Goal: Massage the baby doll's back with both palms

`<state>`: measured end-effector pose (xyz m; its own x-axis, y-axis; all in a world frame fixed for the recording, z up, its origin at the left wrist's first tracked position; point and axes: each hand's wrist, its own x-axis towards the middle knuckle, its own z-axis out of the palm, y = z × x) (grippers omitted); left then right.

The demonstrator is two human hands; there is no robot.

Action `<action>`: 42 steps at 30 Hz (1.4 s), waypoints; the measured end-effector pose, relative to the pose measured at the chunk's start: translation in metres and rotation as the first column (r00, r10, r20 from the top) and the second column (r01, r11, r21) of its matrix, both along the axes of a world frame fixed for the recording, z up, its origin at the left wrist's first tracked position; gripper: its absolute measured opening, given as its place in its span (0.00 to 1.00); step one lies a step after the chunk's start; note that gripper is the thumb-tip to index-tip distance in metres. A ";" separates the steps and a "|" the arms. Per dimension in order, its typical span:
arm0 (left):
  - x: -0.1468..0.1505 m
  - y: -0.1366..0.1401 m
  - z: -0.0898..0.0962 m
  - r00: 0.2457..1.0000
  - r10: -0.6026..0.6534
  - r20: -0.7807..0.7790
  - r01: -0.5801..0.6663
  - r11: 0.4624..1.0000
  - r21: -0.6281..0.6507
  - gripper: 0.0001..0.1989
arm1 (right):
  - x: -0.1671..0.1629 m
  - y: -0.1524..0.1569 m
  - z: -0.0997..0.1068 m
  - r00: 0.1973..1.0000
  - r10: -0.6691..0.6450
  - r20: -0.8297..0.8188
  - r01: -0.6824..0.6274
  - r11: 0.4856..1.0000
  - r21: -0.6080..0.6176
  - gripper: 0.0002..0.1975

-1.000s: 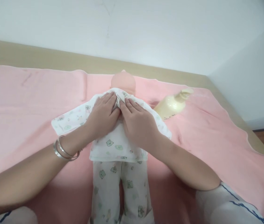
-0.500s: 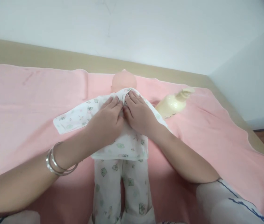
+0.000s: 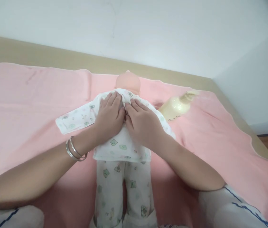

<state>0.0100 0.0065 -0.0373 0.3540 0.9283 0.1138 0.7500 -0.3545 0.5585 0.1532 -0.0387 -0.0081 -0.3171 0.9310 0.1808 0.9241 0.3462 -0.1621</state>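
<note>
A doll (image 3: 127,80) lies on its back, dressed in a white printed top (image 3: 121,152) and matching trousers (image 3: 134,186). My left hand (image 3: 110,117), with silver bangles (image 3: 73,150) at the wrist, rests flat on the chest of the top, fingers stretched towards the neckline. Beside it, my right hand (image 3: 143,123) lies on the same chest with its fingers out over the cloth. Both thumbs nearly meet at the middle front, where the fabric is bunched. Whatever lies under my palms is hidden.
A pink blanket (image 3: 41,95) is spread beneath the doll on a wooden-toned surface (image 3: 53,52). A cream pump bottle (image 3: 175,107) lies on its side to the doll's right in view. A white wall (image 3: 159,31) stands behind.
My left hand has flattened and shifted up and slightly right over the chest. My right hand has moved slightly down, away from the neckline. The view has shifted a little.
</note>
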 end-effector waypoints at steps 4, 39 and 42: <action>0.001 -0.001 -0.005 0.999 0.017 0.037 -0.018 0.999 0.030 0.31 | 0.006 0.019 -0.010 0.987 -0.050 -0.151 0.043 0.998 -0.049 0.29; -0.003 -0.002 -0.014 0.976 0.037 0.214 -0.068 0.988 0.140 0.27 | 0.008 0.028 -0.030 0.965 -0.063 -0.256 0.078 0.996 0.050 0.30; -0.005 0.002 -0.016 0.976 0.028 0.216 -0.062 0.986 0.153 0.27 | 0.005 0.021 -0.026 0.979 -0.065 -0.194 0.075 0.996 0.048 0.29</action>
<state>0.0053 0.0087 -0.0529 0.2638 0.9069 0.3287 0.6373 -0.4196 0.6463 0.1582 -0.0177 -0.0338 -0.2059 0.9367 0.2831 0.8998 0.2949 -0.3215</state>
